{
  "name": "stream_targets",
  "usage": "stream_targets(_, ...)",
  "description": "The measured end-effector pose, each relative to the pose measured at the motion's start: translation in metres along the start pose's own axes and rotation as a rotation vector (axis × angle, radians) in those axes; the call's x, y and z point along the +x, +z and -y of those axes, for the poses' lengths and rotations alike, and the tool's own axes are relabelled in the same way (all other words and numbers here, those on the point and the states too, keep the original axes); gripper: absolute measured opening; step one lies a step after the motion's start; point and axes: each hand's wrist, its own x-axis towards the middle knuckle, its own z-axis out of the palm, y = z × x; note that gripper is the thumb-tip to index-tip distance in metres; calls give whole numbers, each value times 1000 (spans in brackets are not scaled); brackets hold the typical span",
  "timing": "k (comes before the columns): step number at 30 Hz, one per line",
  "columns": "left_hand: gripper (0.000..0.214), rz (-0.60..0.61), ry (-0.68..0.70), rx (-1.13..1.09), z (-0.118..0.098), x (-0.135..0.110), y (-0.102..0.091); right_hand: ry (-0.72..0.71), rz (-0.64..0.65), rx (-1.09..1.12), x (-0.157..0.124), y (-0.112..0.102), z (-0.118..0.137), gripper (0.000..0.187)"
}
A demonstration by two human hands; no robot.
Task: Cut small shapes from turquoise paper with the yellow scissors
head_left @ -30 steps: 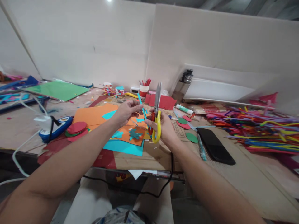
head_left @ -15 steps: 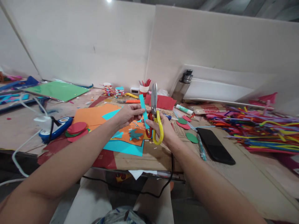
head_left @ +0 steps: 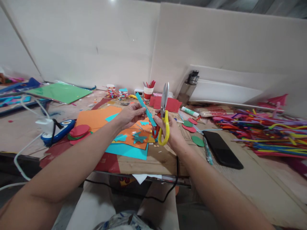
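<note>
Between both hands, above the table, a narrow turquoise paper strip (head_left: 145, 108) slants down to the right. My left hand (head_left: 131, 116) pinches it along its left side. With thumb and fingers my right hand (head_left: 170, 127) grips the strip's lower end and also holds scissors (head_left: 164, 102), their blades pointing up, nearly closed. The scissors have one yellow and one red handle loop. Below lie cut turquoise paper shapes (head_left: 139, 138) on orange paper (head_left: 96, 118), with a turquoise sheet (head_left: 127, 151) underneath.
Red and green paper circles (head_left: 80, 130) lie left beside a blue corded device (head_left: 59, 131). To the right are a black phone (head_left: 222, 149), a glue stick (head_left: 190, 111) and a pile of pipe cleaners (head_left: 268, 131). Decorated cups (head_left: 123, 93) and a bottle (head_left: 188, 88) stand at the back.
The strip has tilted from nearly upright to a leftward slant. My right hand and the scissors have shifted slightly right, and the left hand a little left.
</note>
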Motion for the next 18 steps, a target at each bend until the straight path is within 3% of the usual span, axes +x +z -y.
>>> stream_targets(6, 26, 33, -28, 55, 2, -3, 3, -72, -8, -129, -2, -3, 2, 44)
stream_targets(11, 29, 35, -9, 77, 3, -4, 7, -32, 50, -71, -1, 0, 6, 48)
stream_targets(18, 29, -119, 38, 232, 6, -6, 11, -50, 4, -131, 2, -2, 2, 54)
